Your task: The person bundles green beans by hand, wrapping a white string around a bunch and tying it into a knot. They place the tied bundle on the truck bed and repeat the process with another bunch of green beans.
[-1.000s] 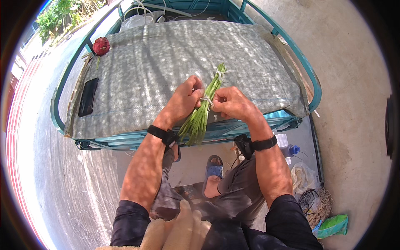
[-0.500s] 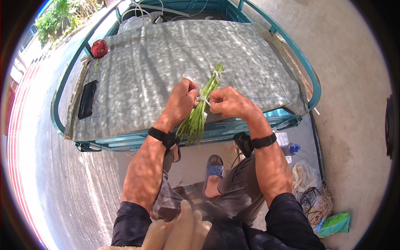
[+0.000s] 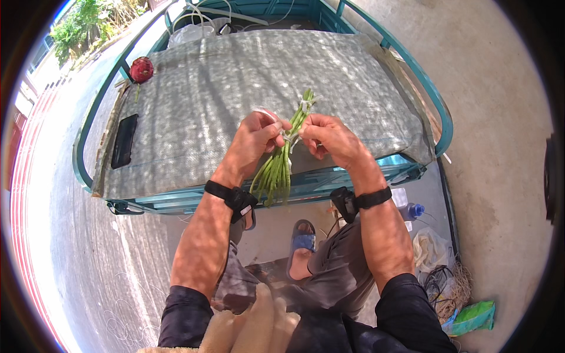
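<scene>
A bundle of long green beans (image 3: 272,178) lies aslant over the near edge of the covered cart bed, its loose ends hanging toward me. One white string (image 3: 306,104) binds it near the far end. A second white string (image 3: 288,139) goes around its middle, between my hands. My left hand (image 3: 257,138) pinches this middle string from the left side of the bundle; a white end shows above its fingers. From the right, my right hand (image 3: 329,136) has its thumb and fingertips closed at the same string, close against the beans.
Grey woven sheeting (image 3: 194,117) covers the teal cart bed with its side rails (image 3: 438,109). On its left lie a black phone (image 3: 124,141) and a dark red round object (image 3: 141,70). A white bag (image 3: 429,248) and tangled cord (image 3: 453,288) rest on the ground at right.
Both hands have turned and drawn in closer to the middle string. My right hand's fingers now sit nearer the beans. The bundle has stayed nearly in place.
</scene>
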The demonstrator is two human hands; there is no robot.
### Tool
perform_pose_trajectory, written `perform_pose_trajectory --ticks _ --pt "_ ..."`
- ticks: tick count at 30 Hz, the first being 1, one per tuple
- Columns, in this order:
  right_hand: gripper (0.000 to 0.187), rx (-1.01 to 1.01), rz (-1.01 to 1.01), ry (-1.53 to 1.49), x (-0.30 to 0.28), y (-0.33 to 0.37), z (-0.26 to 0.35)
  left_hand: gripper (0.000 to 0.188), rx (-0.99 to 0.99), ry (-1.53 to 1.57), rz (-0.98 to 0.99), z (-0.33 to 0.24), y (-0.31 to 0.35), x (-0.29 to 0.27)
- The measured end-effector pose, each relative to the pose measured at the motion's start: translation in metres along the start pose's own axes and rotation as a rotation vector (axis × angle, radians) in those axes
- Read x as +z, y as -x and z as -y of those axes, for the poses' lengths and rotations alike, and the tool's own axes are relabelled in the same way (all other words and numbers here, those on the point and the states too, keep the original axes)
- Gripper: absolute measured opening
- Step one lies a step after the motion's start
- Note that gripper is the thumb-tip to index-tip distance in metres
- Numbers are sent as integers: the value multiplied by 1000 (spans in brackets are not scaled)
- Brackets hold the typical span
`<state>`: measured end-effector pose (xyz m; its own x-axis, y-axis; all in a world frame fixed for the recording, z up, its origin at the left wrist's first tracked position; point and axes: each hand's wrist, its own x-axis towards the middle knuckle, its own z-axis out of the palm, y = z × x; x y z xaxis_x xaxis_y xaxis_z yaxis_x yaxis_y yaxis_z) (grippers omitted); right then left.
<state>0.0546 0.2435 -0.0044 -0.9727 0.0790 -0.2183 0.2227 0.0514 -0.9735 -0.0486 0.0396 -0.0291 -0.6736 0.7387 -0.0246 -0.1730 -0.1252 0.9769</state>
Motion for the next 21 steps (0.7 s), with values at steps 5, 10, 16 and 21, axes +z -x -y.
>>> perform_pose_trajectory --ticks 5,10,16,21 --pt "16 -44 -9 -69 8 -5 -1 11 94 -148 -122 4 1 13" --pt "16 -122 -36 -78 15 -12 -3 11 157 -318 -72 2 2 12" --pt "18 -218 -106 130 24 -14 -1 14 147 -490 -91 4 1 4" --pt "21 -229 -80 222 27 -11 4 14 164 -466 -91 16 -5 -3"
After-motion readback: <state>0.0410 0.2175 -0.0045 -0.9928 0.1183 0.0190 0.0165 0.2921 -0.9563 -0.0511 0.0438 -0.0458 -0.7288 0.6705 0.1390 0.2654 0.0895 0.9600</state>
